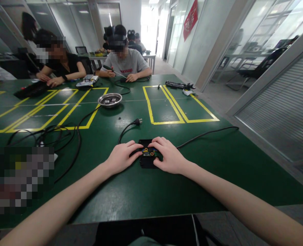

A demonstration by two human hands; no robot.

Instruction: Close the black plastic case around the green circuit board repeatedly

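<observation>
A small open black box point(145, 142) with a circuit board and yellow and blue parts point(146, 152) inside lies on the green table point(166, 188) in front of me. My left hand point(122, 157) rests on its left side, fingers curled against the case. My right hand point(168, 155) covers its right side, fingertips pressed onto the board. A black cable point(205, 133) runs from the box to the right, and a plug cord point(127, 128) lies just behind it.
A metal bowl point(109, 99) with small parts sits mid-table. Tangled black cables point(51, 136) lie to the left. Yellow tape rectangles point(177, 109) mark the table. Two people sit at the far side with tools. A black tool point(177, 85) lies far right.
</observation>
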